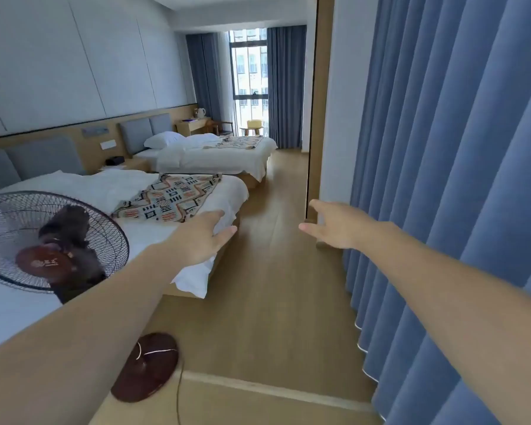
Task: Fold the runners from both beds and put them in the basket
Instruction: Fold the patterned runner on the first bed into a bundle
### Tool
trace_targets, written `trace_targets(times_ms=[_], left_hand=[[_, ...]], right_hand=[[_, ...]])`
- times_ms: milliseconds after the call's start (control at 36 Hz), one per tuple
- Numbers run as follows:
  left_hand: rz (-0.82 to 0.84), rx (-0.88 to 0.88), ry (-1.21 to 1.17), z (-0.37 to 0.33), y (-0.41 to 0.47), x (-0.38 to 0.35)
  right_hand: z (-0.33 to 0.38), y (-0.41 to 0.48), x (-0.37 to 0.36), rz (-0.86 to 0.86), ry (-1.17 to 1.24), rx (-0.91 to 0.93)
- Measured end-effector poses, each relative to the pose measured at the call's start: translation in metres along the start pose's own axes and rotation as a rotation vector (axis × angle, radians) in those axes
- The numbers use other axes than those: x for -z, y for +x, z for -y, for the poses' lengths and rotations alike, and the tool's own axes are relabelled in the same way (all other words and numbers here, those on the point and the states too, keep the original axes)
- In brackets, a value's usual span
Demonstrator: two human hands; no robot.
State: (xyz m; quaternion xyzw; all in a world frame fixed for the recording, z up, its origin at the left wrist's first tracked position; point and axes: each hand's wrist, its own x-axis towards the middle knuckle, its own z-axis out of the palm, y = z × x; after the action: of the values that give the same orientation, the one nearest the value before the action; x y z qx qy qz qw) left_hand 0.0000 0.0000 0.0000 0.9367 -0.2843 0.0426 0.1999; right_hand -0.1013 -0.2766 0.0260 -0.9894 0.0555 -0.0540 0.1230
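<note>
Fan (52,240) stands beside near bed (89,185) (left hand (203,237), right hand (334,225) spread, empty).

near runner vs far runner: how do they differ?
The near runner lies skewed and rumpled; the far runner lies straighter and flatter. The near runner shows just beyond the left hand; the far runner is much farther off. Both unfolded, same pale geometric pattern.

The person's left hand (203,237) and right hand (334,225) are both bare. Behind each hand the wrist and the forearm are bare too, all the way back to the edge of view. The fingertips (231,230) are blurred, so the nails cannot be made out.
</note>
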Motion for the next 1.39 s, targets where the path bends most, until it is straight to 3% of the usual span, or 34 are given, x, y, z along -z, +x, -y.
trace_targets(times_ms=[306, 639, 1167, 1389], left_hand=[[0.066, -0.007, -0.008, 0.072, 0.074, -0.011], [0.110, 0.030, 0.005, 0.112, 0.146, -0.056], [0.091, 0.107, 0.033, 0.089, 0.349, -0.123], [0.088, 0.144, 0.033, 0.101, 0.410, -0.137]], right_hand=[[0.015, 0.093, -0.036, 0.064, -0.066, -0.042], [-0.019, 0.179, -0.082, 0.123, -0.062, -0.051], [-0.148, 0.383, -0.085, 0.168, -0.028, 0.035], [-0.170, 0.451, -0.097, 0.223, -0.005, 0.061]])
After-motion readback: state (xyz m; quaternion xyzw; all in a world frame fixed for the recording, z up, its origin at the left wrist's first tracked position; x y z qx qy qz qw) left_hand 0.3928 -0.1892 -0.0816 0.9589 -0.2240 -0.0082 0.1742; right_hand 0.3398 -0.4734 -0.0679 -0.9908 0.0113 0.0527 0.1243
